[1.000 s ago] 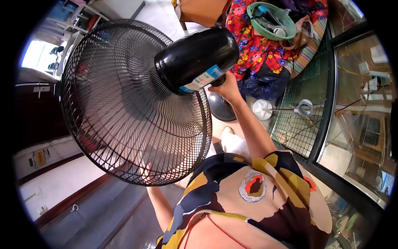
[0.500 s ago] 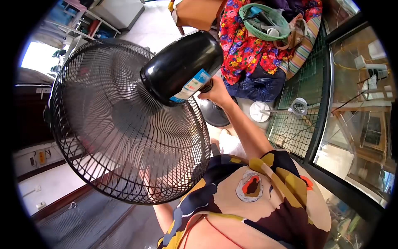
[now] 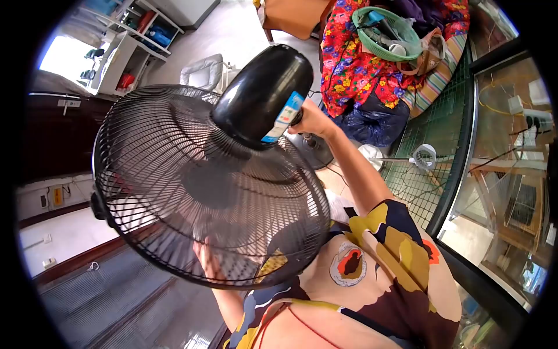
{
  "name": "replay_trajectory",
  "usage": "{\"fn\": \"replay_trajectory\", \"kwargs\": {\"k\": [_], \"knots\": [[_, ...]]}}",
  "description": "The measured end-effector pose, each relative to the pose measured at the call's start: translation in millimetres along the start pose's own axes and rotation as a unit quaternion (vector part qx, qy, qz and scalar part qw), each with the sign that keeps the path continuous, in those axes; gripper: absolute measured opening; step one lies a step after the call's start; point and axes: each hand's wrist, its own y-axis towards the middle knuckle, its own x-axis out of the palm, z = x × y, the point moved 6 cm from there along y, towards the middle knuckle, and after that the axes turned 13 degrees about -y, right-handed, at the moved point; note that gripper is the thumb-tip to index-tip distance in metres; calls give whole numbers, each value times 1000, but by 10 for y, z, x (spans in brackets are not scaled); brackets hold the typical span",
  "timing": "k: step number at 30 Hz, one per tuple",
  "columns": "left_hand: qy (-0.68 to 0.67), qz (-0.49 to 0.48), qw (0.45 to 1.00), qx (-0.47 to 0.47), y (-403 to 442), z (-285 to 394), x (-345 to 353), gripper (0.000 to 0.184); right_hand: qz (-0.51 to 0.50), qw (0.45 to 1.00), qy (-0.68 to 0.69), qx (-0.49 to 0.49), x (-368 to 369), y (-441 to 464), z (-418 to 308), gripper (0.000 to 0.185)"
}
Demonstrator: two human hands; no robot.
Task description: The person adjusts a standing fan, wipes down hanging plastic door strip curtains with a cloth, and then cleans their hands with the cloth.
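Note:
A large black pedestal fan fills the middle left, its round wire cage [image 3: 203,186] tilted toward the lower left. Its glossy motor housing [image 3: 264,96] carries a blue and white label [image 3: 285,118]. My right hand [image 3: 315,121] is wrapped round the fan's neck just below the housing, which hides some fingers. Behind the lower cage, my left hand [image 3: 208,259] shows through the wires, and what it touches cannot be made out. The fan's dark round base [image 3: 317,152] stands on the floor under my right hand.
Red floral cloth [image 3: 354,75] with a green basket [image 3: 386,35] lies at the top right. A white-based stand [image 3: 371,156] is beside the mesh panel and glass cabinet. Shelves [image 3: 145,35] and a grey padded seat [image 3: 202,72] are at the upper left; a grey mat lies below.
The fan cage has swung down and tilted further, toward my body. The grey padded seat has come into view behind it. My right hand keeps its hold on the neck.

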Motion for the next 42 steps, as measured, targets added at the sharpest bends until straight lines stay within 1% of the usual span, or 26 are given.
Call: {"fn": "replay_trajectory", "kwargs": {"k": [1,3,5,9,10,11,13,14,17,18,19,20,23,24,25,26,27,28,29,30,33,37,39,40,41,42], "knots": [[-1,-1,1000,0,-2,2,-1,36,-11,1000,9,8,-39,11,76,66],[0,-6,1000,1,22,16,40,36,-51,997,41,43,-172,2,84,57],[2,-13,1000,-1,66,14,106,36,-98,992,-8,82,-306,-15,103,52],[10,-35,999,1,207,61,324,37,-95,992,-17,76,-442,12,145,53],[11,-40,999,1,255,88,379,37,-92,993,-66,30,-474,7,6,30],[13,-42,999,3,301,137,417,37,-102,993,-33,43,-461,-11,-75,30],[21,-50,999,7,380,216,506,37,-119,988,-97,-14,-424,8,-90,29],[23,-55,998,8,428,269,551,37,-118,990,-75,-22,-384,13,4,31],[29,-75,997,19,585,416,708,38,-94,994,-54,-22,-380,-32,-14,46],[31,-84,996,21,650,470,760,38,-63,995,-71,-40,-404,-51,-1,50],[33,-94,995,24,721,514,810,38,-79,997,-12,-13,-385,-84,65,49],[36,-105,994,25,800,561,871,38,-77,997,-8,-2,-395,-113,71,49],[37,-143,989,25,981,639,1036,39,15,993,-108,-39,-541,-316,-35,49],[36,-155,987,20,1022,647,1074,39,48,989,-135,32,-596,-433,-65,52],[37,-169,985,16,1060,657,1123,39,64,981,-178,-34,-638,-476,163,52],[36,-185,982,11,1091,658,1148,39,66,991,-117,4,-653,-595,320,57],[37,-203,978,5,1123,676,1177,39,89,988,-105,75,-669,-760,371,79],[33,-234,972,7,1152,697,1196,39,123,986,33,111,-646,-909,467,72],[26,-261,965,10,1170,717,1179,38,143,983,-21,113,-630,-1057,407,63],[8,-264,964,9,1245,686,1125,36,170,967,152,114,-581,-1237,495,55],[45,-304,951,16,1336,731,1019,38,204,944,116,232,-205,-1728,738,47],[70,-349,934,24,1379,771,1035,37,143,891,5,430,766,-2463,1177,39],[72,-366,928,3,1336,776,1030,38,88,883,-8,461,1338,-2588,1179,35],[74,-371,926,-7,1329,748,1039,37,72,896,-17,438,1540,-2464,845,34],[96,-387,917,-11,1319,720,1059,37,58,917,-14,394,1786,-2478,1027,35],[119,-402,908,-13,1314,687,1087,36,64,915,33,396,1964,-2404,856,36]]}}
